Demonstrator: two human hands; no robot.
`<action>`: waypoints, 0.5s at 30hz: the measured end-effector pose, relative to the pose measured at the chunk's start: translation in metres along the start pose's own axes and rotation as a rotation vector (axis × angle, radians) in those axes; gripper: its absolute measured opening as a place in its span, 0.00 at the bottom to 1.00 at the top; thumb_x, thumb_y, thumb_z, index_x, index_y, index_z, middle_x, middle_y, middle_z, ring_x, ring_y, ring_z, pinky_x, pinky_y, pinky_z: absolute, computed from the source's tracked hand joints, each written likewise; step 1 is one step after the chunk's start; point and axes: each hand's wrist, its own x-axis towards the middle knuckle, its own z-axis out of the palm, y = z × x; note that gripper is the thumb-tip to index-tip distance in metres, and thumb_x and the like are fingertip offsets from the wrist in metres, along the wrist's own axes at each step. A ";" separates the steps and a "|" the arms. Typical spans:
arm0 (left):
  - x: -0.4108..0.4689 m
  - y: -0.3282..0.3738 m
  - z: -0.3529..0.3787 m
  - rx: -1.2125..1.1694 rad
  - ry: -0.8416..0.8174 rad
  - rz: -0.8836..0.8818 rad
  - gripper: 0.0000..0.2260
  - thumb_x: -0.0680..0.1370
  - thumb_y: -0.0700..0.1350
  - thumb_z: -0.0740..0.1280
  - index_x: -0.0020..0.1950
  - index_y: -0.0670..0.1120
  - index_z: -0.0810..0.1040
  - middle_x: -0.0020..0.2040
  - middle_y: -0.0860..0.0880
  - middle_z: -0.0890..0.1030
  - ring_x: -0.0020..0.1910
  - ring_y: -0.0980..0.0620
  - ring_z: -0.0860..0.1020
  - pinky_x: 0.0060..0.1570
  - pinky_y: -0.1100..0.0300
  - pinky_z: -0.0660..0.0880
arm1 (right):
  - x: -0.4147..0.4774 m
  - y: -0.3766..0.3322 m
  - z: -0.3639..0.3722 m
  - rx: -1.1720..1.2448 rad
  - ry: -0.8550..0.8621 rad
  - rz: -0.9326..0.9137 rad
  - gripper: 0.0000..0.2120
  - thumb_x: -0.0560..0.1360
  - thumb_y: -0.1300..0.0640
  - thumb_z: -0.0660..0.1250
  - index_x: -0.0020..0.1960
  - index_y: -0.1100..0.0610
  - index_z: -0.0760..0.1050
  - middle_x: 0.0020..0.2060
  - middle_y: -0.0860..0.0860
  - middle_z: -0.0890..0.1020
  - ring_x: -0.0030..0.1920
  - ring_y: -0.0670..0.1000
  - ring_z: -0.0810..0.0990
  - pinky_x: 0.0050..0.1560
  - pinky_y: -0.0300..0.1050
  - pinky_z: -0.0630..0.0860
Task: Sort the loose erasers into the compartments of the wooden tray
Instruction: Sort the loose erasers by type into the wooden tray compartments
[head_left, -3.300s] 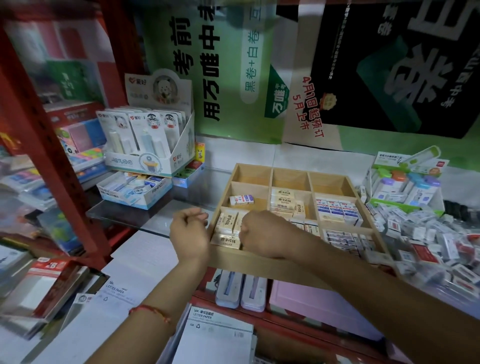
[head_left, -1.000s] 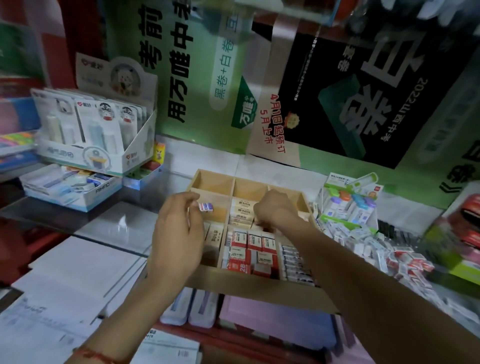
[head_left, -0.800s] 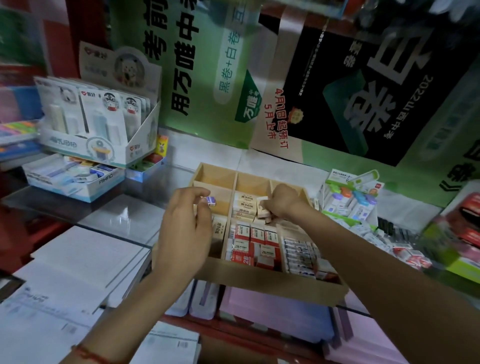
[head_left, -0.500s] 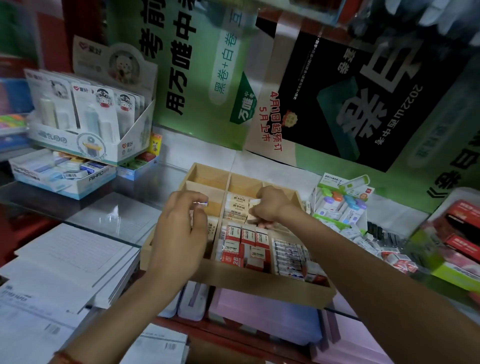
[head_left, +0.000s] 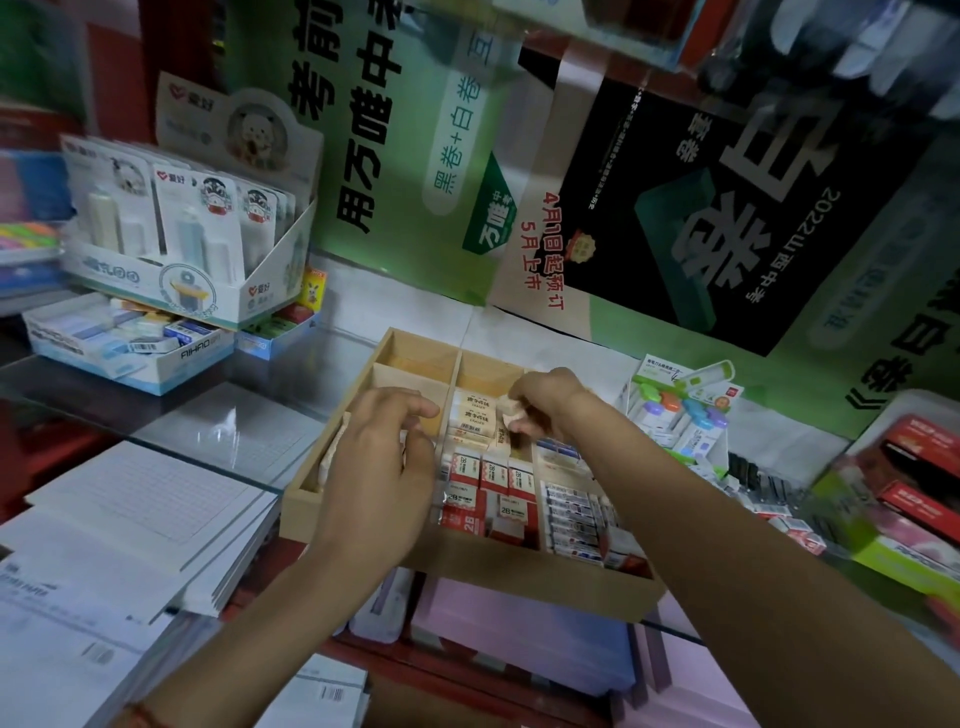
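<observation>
While our left hand (head_left: 376, 467) hovers over the left side of the wooden tray (head_left: 467, 566) with curled fingers, whether it grips anything we cannot tell. Our right hand (head_left: 540, 402) pinches a pale eraser (head_left: 506, 408) over the middle compartment, just beside the cream erasers (head_left: 475, 415); red-and-white erasers (head_left: 488, 493) fill the nearer compartment.

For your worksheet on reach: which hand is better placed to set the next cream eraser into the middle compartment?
Right. The right hand is over the cream erasers in the wooden tray, seemingly pinching one; the left hand hovers over the left column.
</observation>
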 end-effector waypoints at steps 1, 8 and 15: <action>0.000 0.000 0.000 -0.001 -0.003 0.000 0.10 0.77 0.34 0.61 0.53 0.45 0.77 0.54 0.53 0.73 0.46 0.63 0.73 0.44 0.73 0.68 | 0.001 0.001 0.002 -0.013 -0.008 0.013 0.07 0.76 0.65 0.63 0.39 0.64 0.69 0.32 0.58 0.76 0.25 0.52 0.77 0.26 0.42 0.78; -0.002 0.002 0.000 -0.018 -0.008 0.005 0.10 0.76 0.33 0.61 0.52 0.43 0.77 0.54 0.51 0.74 0.47 0.66 0.71 0.41 0.81 0.66 | 0.004 -0.006 0.006 -0.141 -0.018 0.043 0.07 0.77 0.67 0.61 0.40 0.66 0.70 0.30 0.60 0.75 0.27 0.53 0.77 0.41 0.45 0.79; -0.004 -0.001 0.003 -0.054 -0.012 -0.011 0.10 0.76 0.32 0.61 0.50 0.43 0.77 0.53 0.50 0.74 0.45 0.76 0.70 0.39 0.82 0.66 | 0.000 0.001 0.011 -0.158 -0.011 0.010 0.07 0.77 0.68 0.61 0.40 0.64 0.69 0.30 0.61 0.77 0.24 0.54 0.78 0.29 0.43 0.78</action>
